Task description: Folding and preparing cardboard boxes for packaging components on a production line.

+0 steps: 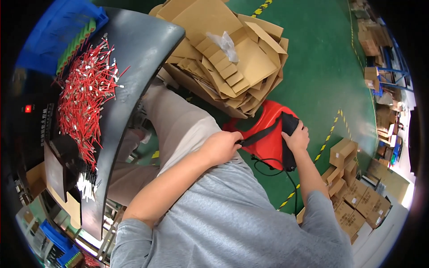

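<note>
My left hand point(222, 148) is closed on one end of a black strap point(263, 133), over my lap. The strap runs across to a dark, soft-looking pouch point(289, 125), which my right hand point(297, 136) grips at its outer side, fingers wrapped round it. Behind and under the strap is a smooth red plastic seat or stool point(270, 117), partly hidden by the strap and the pouch. A thin black cable point(292, 179) loops below the pouch and trails down beside my right forearm.
At my left, a dark worktable point(134, 49) carries a heap of red wires point(85, 98) with white ends, beside a blue bin point(53, 35). Ahead stands a large carton point(250, 58) full of folded cardboard. Stacked brown boxes point(357, 201) sit right, near yellow-black floor tape point(328, 136).
</note>
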`<action>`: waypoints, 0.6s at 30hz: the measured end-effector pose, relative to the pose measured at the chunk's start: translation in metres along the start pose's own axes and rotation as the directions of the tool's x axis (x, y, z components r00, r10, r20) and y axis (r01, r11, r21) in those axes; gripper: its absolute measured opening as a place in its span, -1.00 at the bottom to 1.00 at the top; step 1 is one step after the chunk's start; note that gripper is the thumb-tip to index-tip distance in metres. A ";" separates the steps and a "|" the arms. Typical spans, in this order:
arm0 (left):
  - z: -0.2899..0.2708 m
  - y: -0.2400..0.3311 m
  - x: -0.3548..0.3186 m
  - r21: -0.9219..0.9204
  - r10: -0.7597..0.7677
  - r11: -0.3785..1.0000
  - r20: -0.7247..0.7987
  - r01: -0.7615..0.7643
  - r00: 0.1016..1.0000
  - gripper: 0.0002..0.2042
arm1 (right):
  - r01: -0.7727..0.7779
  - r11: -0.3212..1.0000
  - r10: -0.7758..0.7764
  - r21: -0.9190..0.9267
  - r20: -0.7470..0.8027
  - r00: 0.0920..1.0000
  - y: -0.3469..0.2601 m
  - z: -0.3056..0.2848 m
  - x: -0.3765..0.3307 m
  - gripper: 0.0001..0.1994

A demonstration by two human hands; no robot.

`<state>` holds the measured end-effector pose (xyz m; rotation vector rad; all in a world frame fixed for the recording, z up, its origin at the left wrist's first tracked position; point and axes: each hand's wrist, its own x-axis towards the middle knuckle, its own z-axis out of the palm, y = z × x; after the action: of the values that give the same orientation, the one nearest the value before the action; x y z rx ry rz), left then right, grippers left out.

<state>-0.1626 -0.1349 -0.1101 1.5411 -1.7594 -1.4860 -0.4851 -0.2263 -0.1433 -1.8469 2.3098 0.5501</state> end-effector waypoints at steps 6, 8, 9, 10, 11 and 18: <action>0.007 -0.011 -0.008 -0.001 0.166 0.986 0.042 -0.166 0.985 -0.75 | 0.559 0.829 -0.538 -0.002 -0.272 0.798 -0.037 -0.016 -0.022 -0.29; 0.005 -0.011 -0.008 0.029 0.178 0.983 0.134 -0.183 0.975 -0.77 | 0.639 0.768 -0.631 -0.045 -0.221 0.743 -0.048 -0.007 -0.022 -0.40; 0.002 -0.011 -0.010 0.033 0.184 0.981 0.119 -0.189 0.976 -0.77 | 0.643 0.765 -0.639 -0.049 -0.188 0.746 -0.054 -0.003 -0.024 -0.45; 0.000 -0.011 -0.014 -0.020 0.180 0.984 0.074 -0.179 0.981 -0.78 | 0.651 0.757 -0.648 -0.058 -0.200 0.735 -0.053 0.001 -0.021 -0.45; -0.003 -0.012 -0.020 -0.070 0.164 0.984 0.022 -0.163 0.986 -0.79 | 0.644 0.763 -0.645 -0.060 -0.134 0.752 -0.051 0.005 -0.016 -0.49; -0.061 -0.027 -0.101 -0.404 -0.123 0.914 -0.364 -0.037 0.923 -0.81 | 0.630 0.710 -0.595 -0.316 0.211 0.776 -0.074 0.000 -0.002 -0.56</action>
<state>-0.0659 -0.0701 -0.0754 1.5259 -1.1178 -1.3457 -0.4137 -0.2377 -0.1568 -2.5189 1.4279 0.9758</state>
